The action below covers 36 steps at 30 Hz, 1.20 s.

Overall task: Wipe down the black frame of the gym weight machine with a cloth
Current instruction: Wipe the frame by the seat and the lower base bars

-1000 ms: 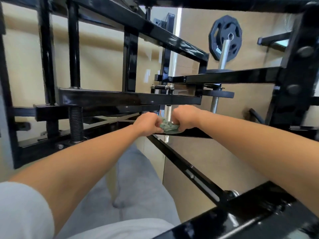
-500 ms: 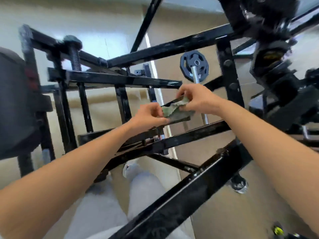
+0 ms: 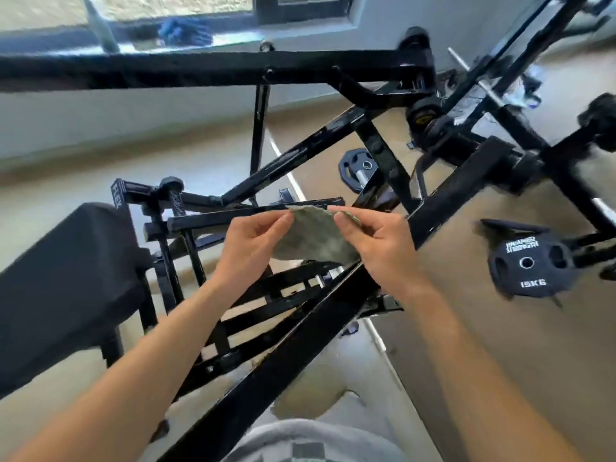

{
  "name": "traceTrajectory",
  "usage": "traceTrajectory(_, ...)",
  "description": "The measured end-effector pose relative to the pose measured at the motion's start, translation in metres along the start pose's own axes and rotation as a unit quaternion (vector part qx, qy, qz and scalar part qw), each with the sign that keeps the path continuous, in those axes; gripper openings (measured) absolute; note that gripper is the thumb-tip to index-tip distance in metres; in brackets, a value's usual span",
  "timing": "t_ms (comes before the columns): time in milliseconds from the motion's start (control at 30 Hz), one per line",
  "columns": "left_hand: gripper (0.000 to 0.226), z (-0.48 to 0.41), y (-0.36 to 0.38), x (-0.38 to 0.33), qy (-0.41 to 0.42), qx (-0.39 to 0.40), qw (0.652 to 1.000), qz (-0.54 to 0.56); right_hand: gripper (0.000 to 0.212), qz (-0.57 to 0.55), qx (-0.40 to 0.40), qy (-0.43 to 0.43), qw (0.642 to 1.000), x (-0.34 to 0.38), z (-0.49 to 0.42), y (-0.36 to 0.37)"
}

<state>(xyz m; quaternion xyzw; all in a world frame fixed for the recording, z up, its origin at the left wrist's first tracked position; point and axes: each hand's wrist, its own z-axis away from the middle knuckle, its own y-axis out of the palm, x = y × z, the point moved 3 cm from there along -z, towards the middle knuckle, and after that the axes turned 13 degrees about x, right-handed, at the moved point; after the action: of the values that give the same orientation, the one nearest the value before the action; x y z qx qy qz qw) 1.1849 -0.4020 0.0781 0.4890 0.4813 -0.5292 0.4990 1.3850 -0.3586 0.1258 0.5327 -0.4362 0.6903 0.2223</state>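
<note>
A grey-green cloth (image 3: 313,238) hangs spread out in mid-air between my two hands, clear of the machine. My left hand (image 3: 251,241) pinches its upper left edge with thumb and fingertips. My right hand (image 3: 373,238) pinches the upper right edge the same way. The black frame of the weight machine (image 3: 300,331) fills the view: a thick diagonal bar runs just below the cloth, a horizontal bar (image 3: 213,219) lies behind it, and a long beam (image 3: 200,70) crosses the top.
A black padded seat (image 3: 66,281) sits at the left. A 15 kg weight plate (image 3: 530,261) hangs on a peg at the right, and another plate (image 3: 358,166) is farther back. A window with a sill (image 3: 186,31) is above. My grey-trousered legs are at the bottom.
Both hands have lifted the cloth off the low frame bar and drawn it open between them. The camera has risen and tilted, so the seat, the top beam and the window have come into view.
</note>
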Motion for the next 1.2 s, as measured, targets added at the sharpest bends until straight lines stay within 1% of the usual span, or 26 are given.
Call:
traceTrajectory(67, 0.019, 0.014, 0.017, -0.023, 0.044, -0.006, 0.998, -0.035, 0.028, -0.01, -0.02, -0.03, 0.999, 0.002, 0.025, -0.013)
traceTrajectory(100, 0.024, 0.021, 0.029, -0.034, 0.062, -0.004, 0.997, -0.052, 0.026, -0.015, -0.023, -0.043, 0.999, 0.002, 0.038, -0.02)
traceTrajectory(200, 0.037, 0.038, 0.073, -0.057, 0.077, 0.022, 0.994, -0.08, 0.021, -0.041, -0.008, -0.066, 0.997, -0.001, 0.079, -0.049)
traceTrajectory(267, 0.031, 0.049, 0.108, -0.063, 0.07, 0.031, 0.992, -0.098, 0.024, -0.057, 0.001, -0.059, 0.997, -0.009, 0.105, -0.072)
traceTrajectory(367, 0.011, 0.064, 0.16, -0.063, 0.065, 0.022, 0.991, -0.113, 0.027, -0.044, 0.002, -0.054, 0.998, -0.026, 0.141, -0.107)
traceTrajectory(433, 0.01, 0.07, 0.193, -0.058, 0.05, 0.009, 0.994, -0.1, 0.028, -0.009, 0.008, -0.055, 0.998, -0.039, 0.164, -0.129)
traceTrajectory(533, 0.012, 0.078, 0.233, -0.052, 0.042, 0.0, 0.996, -0.076, 0.02, 0.029, 0.027, -0.051, 0.998, -0.059, 0.189, -0.155)
traceTrajectory(600, 0.011, 0.082, 0.256, -0.047, 0.04, -0.003, 0.995, -0.086, 0.021, 0.093, 0.019, -0.03, 0.995, -0.072, 0.201, -0.17)
traceTrajectory(633, 0.011, 0.083, 0.266, -0.044, 0.043, -0.01, 0.994, -0.1, 0.021, 0.096, 0.012, -0.021, 0.995, -0.078, 0.207, -0.175)
traceTrajectory(667, 0.012, 0.083, 0.274, -0.042, 0.045, -0.019, 0.992, -0.116, 0.02, 0.076, 0.006, -0.016, 0.997, -0.081, 0.212, -0.18)
traceTrajectory(733, 0.012, 0.081, 0.286, -0.039, 0.045, -0.028, 0.989, -0.137, 0.016, -0.027, 0.0, -0.013, 1.0, -0.088, 0.222, -0.185)
traceTrajectory(800, 0.01, 0.075, 0.293, -0.035, 0.046, -0.014, 0.99, -0.129, 0.02, -0.162, -0.002, 0.004, 0.987, -0.095, 0.227, -0.187)
traceTrajectory(867, 0.011, 0.066, 0.298, -0.031, 0.048, 0.003, 0.992, -0.114, 0.024, -0.236, -0.054, 0.034, 0.97, -0.105, 0.226, -0.191)
traceTrajectory(900, 0.013, 0.061, 0.299, -0.028, 0.045, 0.012, 0.993, -0.107, 0.024, -0.238, -0.094, 0.056, 0.965, -0.111, 0.225, -0.194)
traceTrajectory(967, 0.017, 0.055, 0.301, -0.022, 0.036, 0.037, 0.994, -0.094, 0.026, -0.201, -0.164, 0.101, 0.96, -0.124, 0.221, -0.2)
traceTrajectory(1033, 0.02, 0.05, 0.302, -0.013, 0.016, 0.067, 0.994, -0.085, 0.026, -0.195, -0.187, 0.111, 0.956, -0.132, 0.218, -0.205)
traceTrajectory(1100, 0.022, 0.041, 0.305, -0.005, 0.005, 0.09, 0.993, -0.079, 0.022, -0.202, -0.159, 0.096, 0.962, -0.134, 0.214, -0.21)
traceTrajectory(1167, 0.022, 0.028, 0.311, 0.0, 0.001, 0.1, 0.991, -0.089, 0.022, -0.182, -0.1, 0.089, 0.974, -0.132, 0.208, -0.213)
traceTrajectory(1200, 0.027, 0.02, 0.316, 0.003, -0.004, 0.109, 0.989, -0.098, 0.023, -0.174, -0.073, 0.085, 0.978, -0.131, 0.206, -0.213)
